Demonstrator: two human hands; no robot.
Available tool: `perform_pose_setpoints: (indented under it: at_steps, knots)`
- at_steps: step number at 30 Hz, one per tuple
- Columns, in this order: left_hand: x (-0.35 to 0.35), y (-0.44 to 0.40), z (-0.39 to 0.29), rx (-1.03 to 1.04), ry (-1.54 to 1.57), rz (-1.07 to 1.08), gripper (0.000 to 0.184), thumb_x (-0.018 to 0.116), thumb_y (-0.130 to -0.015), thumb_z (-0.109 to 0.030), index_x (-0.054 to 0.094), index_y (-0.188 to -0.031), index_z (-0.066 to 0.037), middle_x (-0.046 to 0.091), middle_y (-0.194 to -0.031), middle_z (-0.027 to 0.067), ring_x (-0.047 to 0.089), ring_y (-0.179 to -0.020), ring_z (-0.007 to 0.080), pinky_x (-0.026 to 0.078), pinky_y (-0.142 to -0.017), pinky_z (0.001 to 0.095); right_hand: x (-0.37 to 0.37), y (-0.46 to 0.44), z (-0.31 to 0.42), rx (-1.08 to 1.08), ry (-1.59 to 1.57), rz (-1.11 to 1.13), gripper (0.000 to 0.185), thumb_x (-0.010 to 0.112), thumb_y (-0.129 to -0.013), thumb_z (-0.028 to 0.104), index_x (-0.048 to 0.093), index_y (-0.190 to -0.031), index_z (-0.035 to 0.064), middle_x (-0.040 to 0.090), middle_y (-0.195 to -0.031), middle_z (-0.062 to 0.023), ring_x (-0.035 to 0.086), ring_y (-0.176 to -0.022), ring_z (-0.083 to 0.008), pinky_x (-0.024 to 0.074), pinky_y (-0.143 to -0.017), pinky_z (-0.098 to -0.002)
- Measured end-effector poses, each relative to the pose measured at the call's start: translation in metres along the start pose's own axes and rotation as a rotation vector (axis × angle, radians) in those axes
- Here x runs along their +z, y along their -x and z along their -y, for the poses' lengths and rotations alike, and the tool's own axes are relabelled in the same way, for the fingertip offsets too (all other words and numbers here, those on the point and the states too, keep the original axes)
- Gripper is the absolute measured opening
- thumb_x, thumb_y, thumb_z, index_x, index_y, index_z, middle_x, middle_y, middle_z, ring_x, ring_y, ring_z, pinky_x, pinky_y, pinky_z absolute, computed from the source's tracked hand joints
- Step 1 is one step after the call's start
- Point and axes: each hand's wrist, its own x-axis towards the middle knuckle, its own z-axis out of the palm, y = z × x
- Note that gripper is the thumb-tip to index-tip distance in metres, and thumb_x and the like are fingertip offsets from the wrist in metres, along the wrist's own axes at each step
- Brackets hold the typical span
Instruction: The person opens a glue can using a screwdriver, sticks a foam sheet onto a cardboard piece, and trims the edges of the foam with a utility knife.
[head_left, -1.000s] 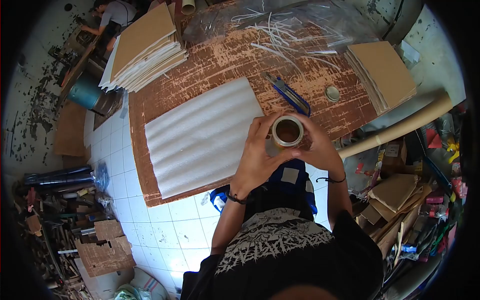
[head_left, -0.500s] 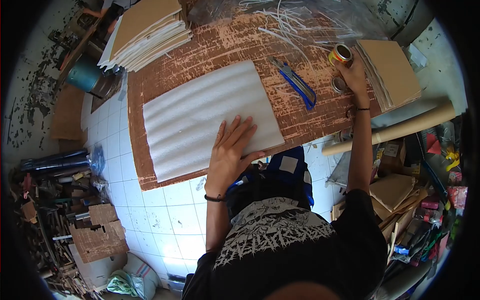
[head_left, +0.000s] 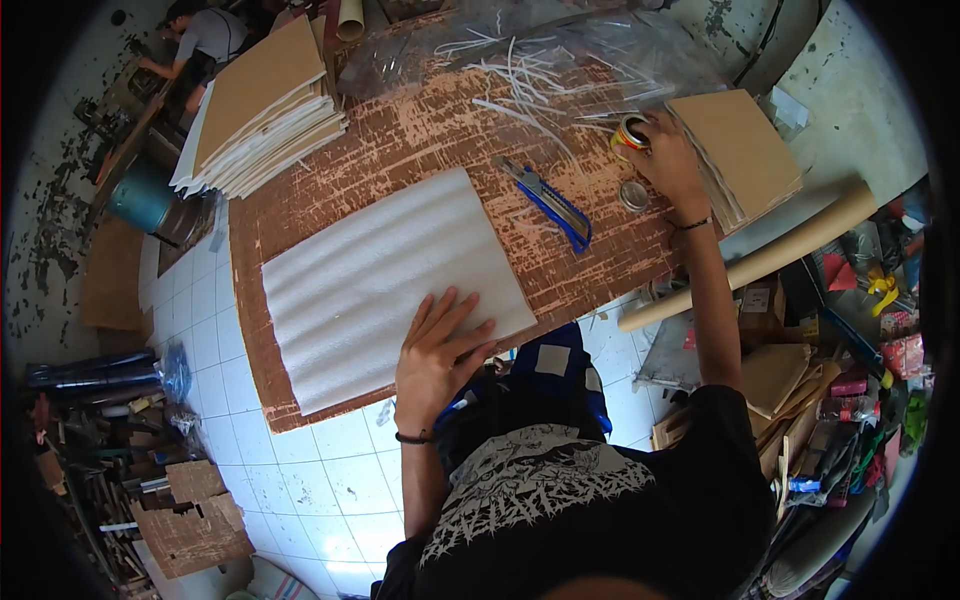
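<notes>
My left hand (head_left: pixel 437 350) lies flat, fingers spread, on a white foam sheet (head_left: pixel 390 270) near its front right corner. Beyond it on the right, my right hand (head_left: pixel 668 160) curls its fingers around a small yellow can (head_left: pixel 630 135) with an open top. What is inside the can cannot be made out. Just in front of the can lies a round metal lid (head_left: pixel 633 195). Between the foam sheet and the lid rests a blue box cutter (head_left: pixel 550 205).
The worn brown table (head_left: pixel 400 135) carries a stack of boards (head_left: pixel 265 110) at back left, white strips (head_left: pixel 520 85) and clear plastic at the back. More brown boards (head_left: pixel 740 150) lie at right, above a cardboard tube (head_left: pixel 760 255). Another person (head_left: pixel 215 40) is at upper left.
The camera view has shifted, so the table appears lower and further left. My right hand has moved forward around the can. My left hand stays on the foam sheet.
</notes>
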Motion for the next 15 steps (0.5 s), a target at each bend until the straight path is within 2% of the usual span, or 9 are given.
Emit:
perform_pose_setpoints:
  at_steps: [1,4,6,10,13,15]
  knots:
    - [0.0,-0.001,0.0,-0.001,0.002,-0.017,0.021,0.079,-0.083,-0.018,0.079,-0.103,-0.013,0.068,-0.13,0.0071,0.057,-0.132,0.031,0.041,-0.116,0.0503,0.003,-0.002,-0.002,-0.009,0.048,0.024,0.047,0.079,-0.082,0.042,0.075,-0.111,0.0041,0.062,-0.131,-0.0159,0.057,-0.122,-0.0367,0.0475,-0.103,-0.0456]
    - [0.002,-0.002,-0.002,-0.021,0.022,-0.053,0.016,0.074,-0.088,-0.013,0.074,-0.103,-0.007,0.07,-0.125,0.009,0.059,-0.129,0.0315,0.042,-0.115,0.0498,0.007,-0.005,-0.007,-0.05,0.059,0.073,0.051,0.077,-0.085,0.044,0.073,-0.112,0.0001,0.062,-0.13,-0.02,0.056,-0.123,-0.0396,0.046,-0.104,-0.0471]
    - [0.004,-0.002,-0.001,-0.049,0.054,-0.078,0.014,0.069,-0.092,-0.01,0.069,-0.104,-0.003,0.07,-0.123,0.0108,0.061,-0.126,0.0323,0.043,-0.114,0.0492,0.007,-0.003,-0.007,-0.051,0.084,0.077,0.051,0.075,-0.085,0.047,0.075,-0.111,0.0026,0.062,-0.131,-0.0177,0.057,-0.122,-0.0375,0.0469,-0.103,-0.0463]
    - [0.003,-0.003,-0.004,-0.111,0.101,-0.113,0.017,0.061,-0.097,-0.006,0.061,-0.114,-0.001,0.07,-0.122,0.0138,0.062,-0.123,0.0351,0.045,-0.113,0.049,0.002,-0.003,-0.006,-0.034,0.046,0.041,0.052,0.073,-0.087,0.051,0.076,-0.108,0.0035,0.065,-0.128,-0.0179,0.059,-0.119,-0.0378,0.0479,-0.101,-0.0458]
    - [0.0,-0.001,-0.009,-0.2,0.113,-0.122,0.02,0.056,-0.1,-0.006,0.058,-0.12,-0.002,0.069,-0.123,0.0157,0.061,-0.122,0.0377,0.046,-0.112,0.0493,-0.008,-0.004,-0.001,0.002,-0.018,-0.017,0.049,0.07,-0.091,0.049,0.076,-0.105,0.0025,0.067,-0.123,-0.0193,0.061,-0.116,-0.0389,0.0483,-0.1,-0.0468]
    - [0.0,-0.001,-0.012,-0.265,0.122,-0.113,0.022,0.054,-0.101,-0.006,0.056,-0.123,-0.002,0.068,-0.124,0.017,0.061,-0.122,0.0395,0.046,-0.111,0.0496,-0.016,-0.008,0.004,0.013,-0.032,-0.085,0.047,0.063,-0.097,0.046,0.076,-0.104,0.0016,0.067,-0.122,-0.0207,0.062,-0.115,-0.04,0.0483,-0.099,-0.0472]
